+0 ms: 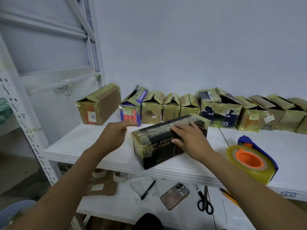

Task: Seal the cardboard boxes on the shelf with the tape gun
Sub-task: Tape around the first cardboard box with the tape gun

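A black cardboard box (154,146) with white lettering lies near the front edge of the white shelf (74,143), its flaps down and its top covered in yellowish tape. My right hand (189,138) lies flat on the box's top right part, fingers straight, thumb against the front face. My left hand (114,133) hovers just left of the box, fingers extended and holding nothing. The tape gun (250,160), blue with an orange hub and a clear tape roll, rests on the shelf to the right of the box, apart from both hands.
Along the wall stands a row of several taped boxes (219,110), most with flaps up; a closed brown box (99,107) sits at the left. On the lower shelf lie a phone (174,195), scissors (205,203), pens, tape rolls and cardboard scraps. A white rack upright (25,123) stands left.
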